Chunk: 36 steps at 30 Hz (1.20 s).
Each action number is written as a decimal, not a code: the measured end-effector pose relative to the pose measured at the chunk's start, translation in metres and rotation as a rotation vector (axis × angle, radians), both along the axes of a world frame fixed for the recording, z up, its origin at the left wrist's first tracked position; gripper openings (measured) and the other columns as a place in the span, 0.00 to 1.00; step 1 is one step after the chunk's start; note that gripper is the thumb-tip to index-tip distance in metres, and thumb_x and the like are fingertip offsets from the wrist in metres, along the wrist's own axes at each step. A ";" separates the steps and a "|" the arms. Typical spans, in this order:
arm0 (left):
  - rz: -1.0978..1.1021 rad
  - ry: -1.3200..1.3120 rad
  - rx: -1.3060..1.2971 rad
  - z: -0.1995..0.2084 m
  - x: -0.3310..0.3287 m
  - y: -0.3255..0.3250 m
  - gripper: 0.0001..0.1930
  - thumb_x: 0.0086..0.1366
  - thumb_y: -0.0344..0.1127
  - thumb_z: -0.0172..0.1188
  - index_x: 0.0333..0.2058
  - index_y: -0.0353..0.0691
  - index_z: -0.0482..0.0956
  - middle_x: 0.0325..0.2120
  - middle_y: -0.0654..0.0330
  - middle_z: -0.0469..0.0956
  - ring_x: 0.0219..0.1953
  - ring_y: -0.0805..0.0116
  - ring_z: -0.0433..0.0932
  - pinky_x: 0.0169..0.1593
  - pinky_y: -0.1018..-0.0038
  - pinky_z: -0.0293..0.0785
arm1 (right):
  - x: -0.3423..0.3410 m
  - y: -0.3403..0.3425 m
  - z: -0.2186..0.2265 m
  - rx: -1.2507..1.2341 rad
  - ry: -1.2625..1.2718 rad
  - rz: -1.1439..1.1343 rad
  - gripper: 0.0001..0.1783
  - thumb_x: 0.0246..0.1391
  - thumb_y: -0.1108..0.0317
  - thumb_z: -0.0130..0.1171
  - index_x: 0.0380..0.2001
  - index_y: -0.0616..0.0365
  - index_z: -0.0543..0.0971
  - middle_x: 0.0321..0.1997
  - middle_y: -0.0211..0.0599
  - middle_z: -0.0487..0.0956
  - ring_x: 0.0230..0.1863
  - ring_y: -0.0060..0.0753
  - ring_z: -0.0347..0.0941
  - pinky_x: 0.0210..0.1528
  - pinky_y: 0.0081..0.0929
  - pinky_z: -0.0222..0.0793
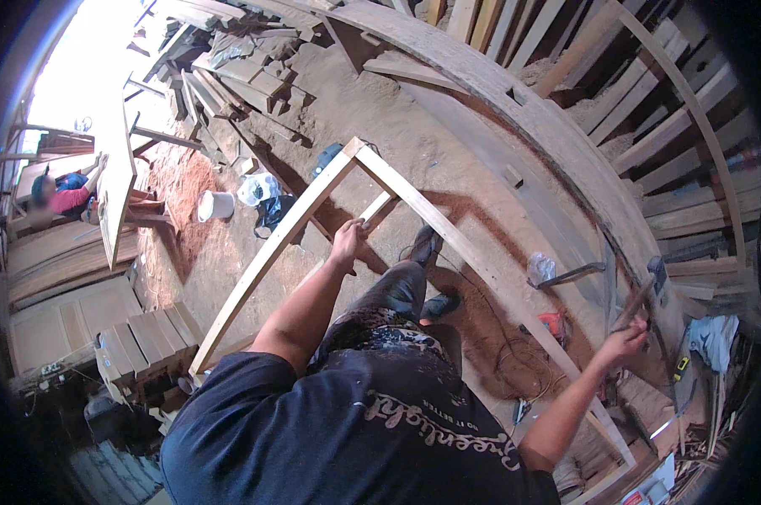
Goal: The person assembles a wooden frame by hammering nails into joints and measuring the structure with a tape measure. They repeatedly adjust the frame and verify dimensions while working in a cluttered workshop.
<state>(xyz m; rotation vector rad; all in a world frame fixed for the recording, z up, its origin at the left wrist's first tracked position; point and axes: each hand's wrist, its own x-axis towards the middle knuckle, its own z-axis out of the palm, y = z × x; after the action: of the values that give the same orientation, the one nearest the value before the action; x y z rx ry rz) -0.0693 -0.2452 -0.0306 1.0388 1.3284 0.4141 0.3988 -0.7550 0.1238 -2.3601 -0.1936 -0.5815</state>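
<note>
A large pale wooden frame (279,240) stands around my legs, its corner pointing away from me. Inside it, my left hand (348,245) is closed at the near end of a light wooden strip (379,204); part of the strip is hidden by the hand. Out to the right, my right hand (625,342) is wrapped round the handle of what looks like a hammer (635,305), its dark head raised beside the long bench. The right forearm passes over the frame's right rail (481,261).
A long wooden bench (557,139) curves along the right, with planks stacked behind it. A white bucket (215,206), plastic bags (259,190) and sawdust lie on the left floor. A cable (502,358) and a red tool (552,326) are near the right rail. Another person (67,195) is far left.
</note>
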 end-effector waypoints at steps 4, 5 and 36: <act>0.097 -0.074 -0.243 0.013 0.055 0.027 0.36 0.67 0.56 0.62 0.63 0.35 0.66 0.53 0.54 0.75 0.51 0.59 0.76 0.55 0.63 0.71 | 0.065 -0.009 0.003 -0.171 0.138 -0.013 0.31 0.69 0.45 0.50 0.57 0.65 0.75 0.57 0.56 0.78 0.60 0.54 0.73 0.61 0.43 0.67; 0.111 -0.077 -0.251 0.014 0.068 0.033 0.40 0.64 0.57 0.64 0.64 0.34 0.64 0.55 0.52 0.74 0.54 0.58 0.74 0.57 0.62 0.69 | 0.073 -0.003 0.004 -0.234 0.234 -0.052 0.34 0.67 0.43 0.52 0.59 0.65 0.74 0.60 0.56 0.76 0.62 0.54 0.71 0.63 0.43 0.66; 0.524 -0.001 -0.307 0.023 0.177 0.080 0.11 0.60 0.30 0.64 0.39 0.30 0.77 0.32 0.49 0.82 0.34 0.59 0.83 0.40 0.65 0.79 | 0.137 0.069 -0.020 0.299 0.757 -0.524 0.28 0.63 0.39 0.58 0.45 0.57 0.76 0.31 0.28 0.71 0.32 0.27 0.69 0.35 0.31 0.69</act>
<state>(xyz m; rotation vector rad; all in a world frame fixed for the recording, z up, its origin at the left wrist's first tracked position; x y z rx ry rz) 0.1078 -0.1648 -0.0080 0.4268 1.6023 0.5756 0.5360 -0.6863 0.1042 -2.1568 0.8081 0.0884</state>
